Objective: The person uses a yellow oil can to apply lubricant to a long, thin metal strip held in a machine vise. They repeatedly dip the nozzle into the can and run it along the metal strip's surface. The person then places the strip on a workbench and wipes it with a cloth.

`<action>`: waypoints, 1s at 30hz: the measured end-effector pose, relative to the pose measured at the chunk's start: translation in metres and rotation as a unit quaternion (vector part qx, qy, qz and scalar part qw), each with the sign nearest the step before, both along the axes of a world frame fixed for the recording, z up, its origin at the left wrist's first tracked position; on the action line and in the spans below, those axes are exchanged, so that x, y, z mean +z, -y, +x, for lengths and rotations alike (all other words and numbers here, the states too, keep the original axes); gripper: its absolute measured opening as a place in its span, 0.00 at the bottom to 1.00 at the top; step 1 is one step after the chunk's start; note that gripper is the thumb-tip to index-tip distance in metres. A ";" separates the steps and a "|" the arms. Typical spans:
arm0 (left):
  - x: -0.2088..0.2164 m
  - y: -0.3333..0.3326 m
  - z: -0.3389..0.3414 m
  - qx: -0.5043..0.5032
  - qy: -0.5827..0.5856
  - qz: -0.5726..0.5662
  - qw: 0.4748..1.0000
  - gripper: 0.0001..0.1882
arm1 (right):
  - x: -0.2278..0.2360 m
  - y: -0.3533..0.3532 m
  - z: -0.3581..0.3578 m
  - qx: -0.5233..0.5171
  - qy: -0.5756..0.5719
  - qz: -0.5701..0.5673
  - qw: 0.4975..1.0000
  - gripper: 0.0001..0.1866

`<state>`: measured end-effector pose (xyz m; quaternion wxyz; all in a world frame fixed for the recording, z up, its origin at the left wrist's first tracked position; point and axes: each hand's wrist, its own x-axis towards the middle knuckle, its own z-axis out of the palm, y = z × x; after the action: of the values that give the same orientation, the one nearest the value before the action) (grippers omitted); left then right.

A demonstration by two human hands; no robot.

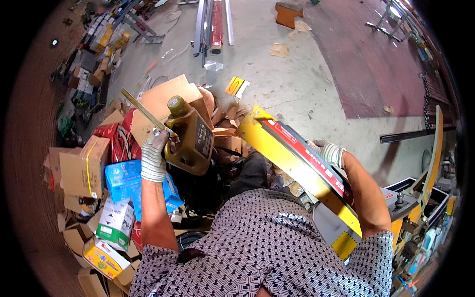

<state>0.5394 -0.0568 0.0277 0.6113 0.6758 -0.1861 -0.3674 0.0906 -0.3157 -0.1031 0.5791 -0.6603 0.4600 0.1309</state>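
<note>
My left hand (154, 152), in a striped knit glove, is closed around a thin, long metal strip (143, 109) that slants up to the left. Beside it stands an olive-brown plastic jug (190, 141) with a screw cap; the strip crosses near its left edge. Whether the hand also touches the jug, I cannot tell. My right hand (327, 152), gloved alike, rests at the far edge of a yellow machine guard (289, 163) bearing a red label strip (307, 158). Its fingers lie extended toward the label, their tips partly hidden.
Cardboard boxes (81, 168), a blue carton (123, 179) and a white-green carton (115, 225) are heaped at left. Metal bars (216, 27) lie on the floor ahead. A brown block (288, 15) sits farther off. Machine parts (413, 198) stand at right.
</note>
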 end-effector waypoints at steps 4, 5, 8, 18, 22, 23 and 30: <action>-0.020 0.051 0.029 -0.075 -0.002 -0.024 0.997 0.10 | 0.029 0.006 0.042 -0.002 -0.015 0.011 1.000 0.32; -0.023 0.066 0.036 -0.069 -0.027 -0.013 0.997 0.10 | 0.029 0.011 0.050 -0.002 -0.019 0.015 1.000 0.32; -0.030 0.112 0.038 -0.034 -0.097 0.007 0.995 0.10 | 0.040 0.021 0.080 -0.012 -0.020 0.042 0.999 0.31; -0.058 0.218 0.089 -0.178 -0.073 0.044 0.980 0.07 | 0.030 0.024 0.093 -0.061 0.014 0.096 0.993 0.29; -0.060 0.227 0.105 -0.193 -0.068 0.007 0.979 0.09 | 0.030 0.025 0.097 -0.042 0.016 0.074 0.996 0.30; -0.057 0.229 0.105 -0.188 -0.064 0.005 0.980 0.09 | 0.028 0.023 0.097 -0.041 0.020 0.066 0.997 0.30; -0.038 0.236 0.110 -0.168 -0.053 -0.027 0.984 0.09 | 0.018 0.024 0.090 -0.029 0.025 0.043 0.998 0.32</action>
<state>0.6494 -0.2930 -0.0099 0.5678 0.5977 -0.2741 -0.4952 0.1809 -0.3393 -0.0848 0.6224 -0.6239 0.4581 0.1169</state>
